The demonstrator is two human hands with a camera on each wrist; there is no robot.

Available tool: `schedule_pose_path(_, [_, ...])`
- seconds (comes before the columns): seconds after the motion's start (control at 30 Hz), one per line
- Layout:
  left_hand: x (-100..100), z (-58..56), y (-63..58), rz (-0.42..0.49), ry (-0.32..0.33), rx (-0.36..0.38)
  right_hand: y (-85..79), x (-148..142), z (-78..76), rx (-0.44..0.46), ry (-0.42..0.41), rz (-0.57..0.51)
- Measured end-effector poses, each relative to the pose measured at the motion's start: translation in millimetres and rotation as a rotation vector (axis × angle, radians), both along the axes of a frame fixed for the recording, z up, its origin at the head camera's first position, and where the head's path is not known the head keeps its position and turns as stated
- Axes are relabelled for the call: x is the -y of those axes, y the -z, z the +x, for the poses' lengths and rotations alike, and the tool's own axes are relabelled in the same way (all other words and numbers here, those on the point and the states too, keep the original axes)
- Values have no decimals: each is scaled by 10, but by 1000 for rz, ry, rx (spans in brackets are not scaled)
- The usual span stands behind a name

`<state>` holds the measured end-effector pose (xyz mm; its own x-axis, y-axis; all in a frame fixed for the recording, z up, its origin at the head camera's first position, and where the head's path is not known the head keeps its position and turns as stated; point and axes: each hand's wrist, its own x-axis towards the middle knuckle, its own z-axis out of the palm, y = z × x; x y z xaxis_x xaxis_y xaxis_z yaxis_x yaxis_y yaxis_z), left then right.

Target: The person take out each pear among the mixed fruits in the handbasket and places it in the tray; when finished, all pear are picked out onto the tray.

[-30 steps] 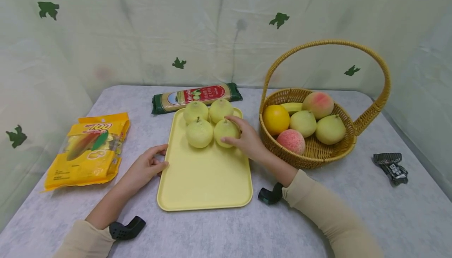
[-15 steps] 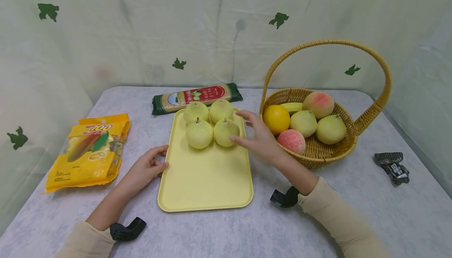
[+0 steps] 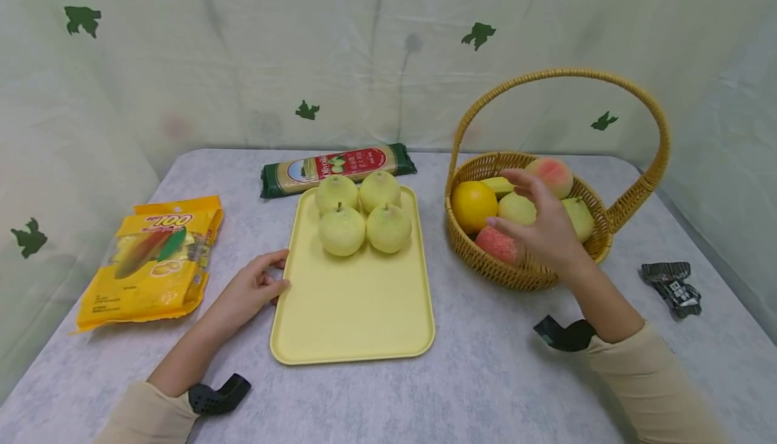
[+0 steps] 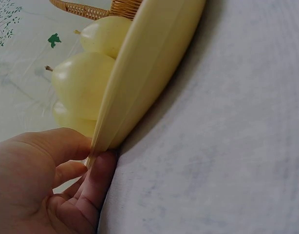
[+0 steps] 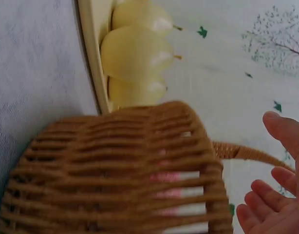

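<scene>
My left hand (image 3: 245,289) pinches the left rim of a yellow tray (image 3: 352,316); in the left wrist view its thumb and fingers close on the rim (image 4: 108,117). Several pale yellow-green pears (image 3: 342,230) stand grouped at the tray's far end. Over the wicker basket (image 3: 516,279) on the right hovers my right hand (image 3: 549,228), thumb and fingers spread with nothing between them. Inside the basket lie an orange (image 3: 475,206), a banana (image 3: 494,186), a pink peach (image 3: 498,245), another peach (image 3: 552,175) and pears (image 3: 581,219), partly hidden by that hand.
The basket's tall handle (image 3: 561,73) arches above the fruit. Behind the tray lies a pasta packet (image 3: 340,166). A yellow mango candy bag (image 3: 152,262) is at the left, and a small black wrapped packet (image 3: 674,289) at the far right. A patterned curtain (image 3: 243,59) hangs behind the table.
My right hand has let go of the near right pear on the tray and moved right, over the basket. The left hand has stayed at the tray's rim.
</scene>
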<state>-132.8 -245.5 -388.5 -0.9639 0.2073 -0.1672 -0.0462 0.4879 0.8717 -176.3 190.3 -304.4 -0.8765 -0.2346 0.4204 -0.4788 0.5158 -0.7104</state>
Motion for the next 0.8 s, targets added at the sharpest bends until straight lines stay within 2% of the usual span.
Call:
schedule_pose_path(0.2, [1, 0, 7, -4, 3, -4, 26, -250, -100, 76, 84, 32])
schedule_pose_path(0.43, [-5, -3, 8, 6, 2, -7, 100, -412, -235, 132, 123, 67])
schedule_pose_path(0.67, [-8, -2, 2, 3, 3, -14, 132, -500, -308, 237, 177, 143])
schedule_pose_path(0.8, [-7, 4, 0, 3, 2, -13, 147, -534, -346, 292, 180, 197])
